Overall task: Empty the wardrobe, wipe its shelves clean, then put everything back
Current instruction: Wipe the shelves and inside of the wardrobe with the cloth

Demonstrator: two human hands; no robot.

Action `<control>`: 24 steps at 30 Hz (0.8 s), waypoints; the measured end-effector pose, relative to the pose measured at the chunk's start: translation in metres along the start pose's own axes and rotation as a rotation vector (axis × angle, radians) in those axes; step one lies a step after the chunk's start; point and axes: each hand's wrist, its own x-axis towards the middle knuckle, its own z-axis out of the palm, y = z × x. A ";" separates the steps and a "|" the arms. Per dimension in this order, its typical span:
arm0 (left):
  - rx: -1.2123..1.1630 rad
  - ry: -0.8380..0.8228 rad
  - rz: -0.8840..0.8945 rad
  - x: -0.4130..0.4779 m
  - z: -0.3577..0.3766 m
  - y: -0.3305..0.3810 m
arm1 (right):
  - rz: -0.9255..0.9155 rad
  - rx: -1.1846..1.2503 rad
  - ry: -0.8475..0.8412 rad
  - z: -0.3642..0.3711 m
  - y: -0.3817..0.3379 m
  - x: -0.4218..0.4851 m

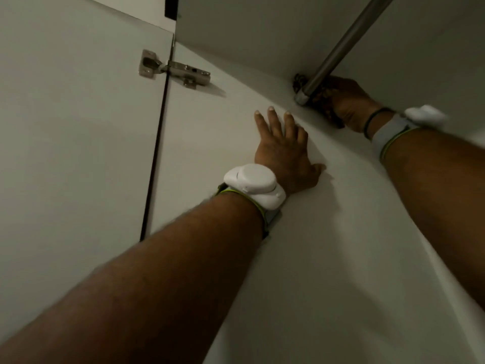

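Observation:
I look up into a white wardrobe. My left hand (282,148) lies flat with straight fingers against the white side wall (262,258). My right hand (346,103) reaches into the upper corner and grips a dark patterned cloth (321,101), pressing it where the side wall meets the panel above. The metal hanging rail (349,46) crosses in front of that hand and hides part of the cloth and fingers. Both wrists carry white devices on grey bands.
A metal hinge (178,70) joins the white wardrobe door (78,127) to the side wall at upper left. The rail's end fitting (301,97) sits on the side wall right beside my right hand.

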 end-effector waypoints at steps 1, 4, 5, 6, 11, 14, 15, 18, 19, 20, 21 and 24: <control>0.001 0.010 0.003 0.001 0.001 0.001 | -0.027 -0.022 0.004 0.001 0.005 -0.001; 0.011 0.032 0.009 -0.001 0.003 0.001 | -0.181 -0.138 -0.020 0.001 0.036 -0.016; 0.013 0.039 0.009 -0.002 0.004 0.001 | -0.205 -0.203 -0.027 -0.004 0.053 -0.021; 0.011 0.045 0.007 -0.002 0.004 0.001 | -0.198 -0.287 -0.027 -0.012 0.072 -0.025; 0.005 0.052 -0.003 -0.001 0.006 0.001 | -0.014 -0.501 -0.024 -0.029 0.121 -0.012; 0.013 0.059 -0.013 0.000 0.004 0.001 | 0.127 -0.522 0.090 -0.002 0.095 0.002; 0.003 0.043 -0.016 -0.003 -0.002 0.000 | 0.153 -0.491 0.106 0.010 0.077 -0.002; -0.038 -0.015 0.007 -0.005 -0.003 0.003 | 0.119 -0.328 0.124 0.050 0.037 -0.030; -0.058 -0.043 0.017 -0.005 -0.008 -0.001 | 0.101 -0.324 0.111 0.055 0.033 -0.036; -0.069 -0.080 0.049 -0.006 -0.011 -0.006 | 0.068 -0.341 0.068 0.052 0.034 -0.043; -0.077 -0.135 0.097 -0.006 -0.017 -0.012 | 0.035 -0.352 0.030 0.043 0.044 -0.047; -0.100 -0.248 0.253 -0.007 -0.040 -0.039 | 0.073 -0.439 -0.007 -0.005 0.085 -0.049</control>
